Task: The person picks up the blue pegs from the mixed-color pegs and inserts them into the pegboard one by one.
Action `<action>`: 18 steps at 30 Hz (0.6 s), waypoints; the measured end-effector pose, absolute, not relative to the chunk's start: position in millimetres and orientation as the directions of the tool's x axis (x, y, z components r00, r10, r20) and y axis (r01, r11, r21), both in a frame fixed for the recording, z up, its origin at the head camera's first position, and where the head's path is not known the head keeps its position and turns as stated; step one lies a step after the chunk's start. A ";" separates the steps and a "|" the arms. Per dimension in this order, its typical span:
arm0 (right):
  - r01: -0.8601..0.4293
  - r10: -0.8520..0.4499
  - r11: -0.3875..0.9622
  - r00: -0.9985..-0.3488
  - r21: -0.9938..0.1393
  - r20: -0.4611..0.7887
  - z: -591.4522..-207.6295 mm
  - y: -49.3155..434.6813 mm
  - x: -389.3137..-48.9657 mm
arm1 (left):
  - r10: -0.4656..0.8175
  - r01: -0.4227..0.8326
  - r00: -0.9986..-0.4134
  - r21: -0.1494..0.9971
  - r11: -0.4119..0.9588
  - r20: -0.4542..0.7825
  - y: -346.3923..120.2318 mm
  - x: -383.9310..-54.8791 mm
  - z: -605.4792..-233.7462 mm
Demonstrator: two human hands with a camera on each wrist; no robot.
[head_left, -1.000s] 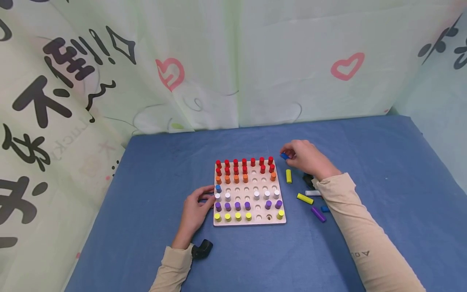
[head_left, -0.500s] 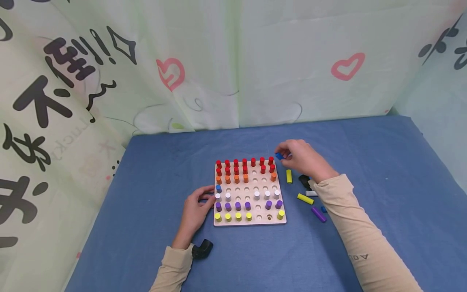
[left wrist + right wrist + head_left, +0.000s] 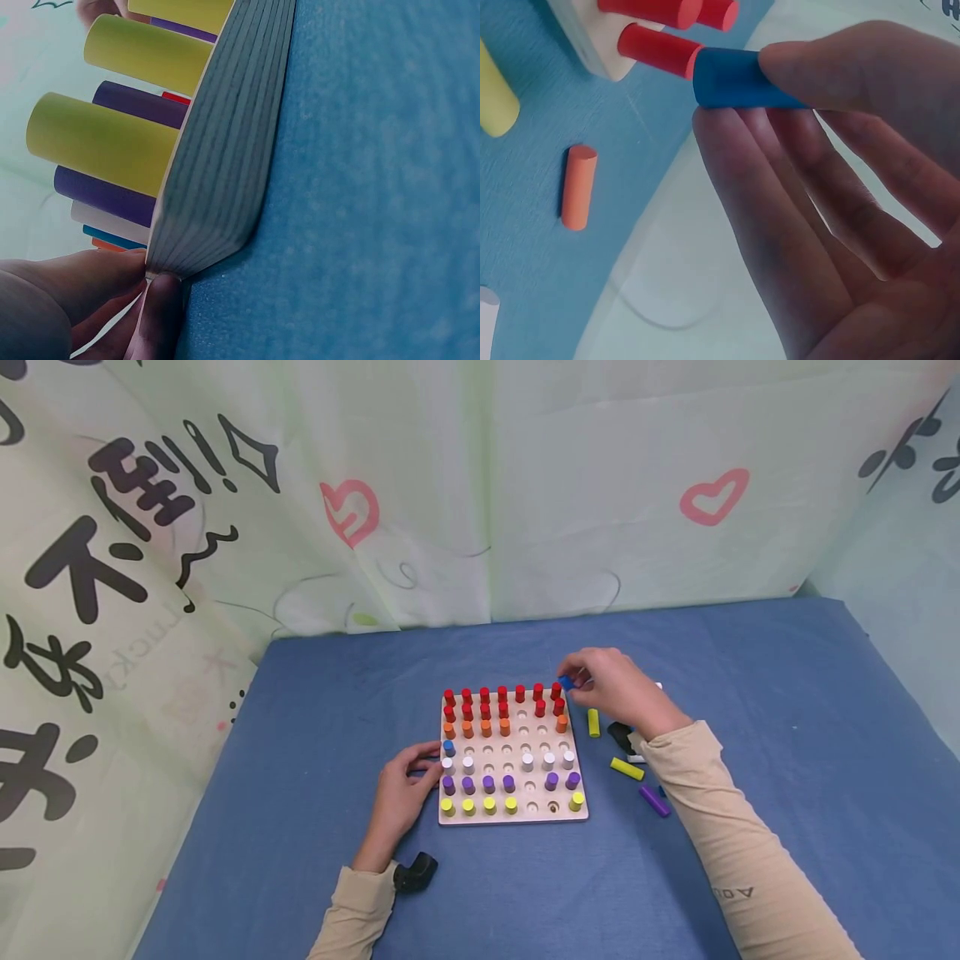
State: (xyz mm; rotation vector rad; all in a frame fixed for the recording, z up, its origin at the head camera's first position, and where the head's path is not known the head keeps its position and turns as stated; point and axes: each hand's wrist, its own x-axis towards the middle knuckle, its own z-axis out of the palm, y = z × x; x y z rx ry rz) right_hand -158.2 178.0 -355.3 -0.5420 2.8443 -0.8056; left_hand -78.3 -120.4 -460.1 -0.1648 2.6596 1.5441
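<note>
A pale wooden pegboard [image 3: 480, 822] carries rows of coloured pegs, with several bare holes among them. One blue peg [image 3: 448, 748] stands in the fourth row at the left. My left hand [image 3: 401, 789] holds the board's left edge; the left wrist view shows the thumb [image 3: 97, 277] and a finger at its corner. Between thumb and fingertips, my right hand [image 3: 615, 685] pinches another blue peg [image 3: 735, 79]. This peg hovers by the board's far right corner, near a red peg [image 3: 557, 690].
Right of the board lie two yellow pegs [image 3: 594, 723], a purple peg [image 3: 655, 802] and a white peg [image 3: 636, 759], partly under the right forearm. The right wrist view also has a loose orange peg [image 3: 579, 187]. A patterned curtain [image 3: 570, 527] hangs behind the blue-covered table [image 3: 337, 718].
My right hand has moved left with the blue peg, from beside the board to its far right corner. My left hand and the board have stayed in place.
</note>
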 end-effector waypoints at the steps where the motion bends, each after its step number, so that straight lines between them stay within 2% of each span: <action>1: -0.304 -0.377 0.790 -0.926 -0.532 -0.031 -354.8 177.3 -157.9 | -0.061 -0.124 -0.992 0.862 0.492 -0.108 -120.4 -78.3 -460.0; 18: -0.358 -0.425 0.735 -0.905 -0.576 0.020 -354.9 168.4 -156.3 | -0.062 -0.129 -0.992 0.862 0.490 -0.112 -120.2 -77.0 -458.3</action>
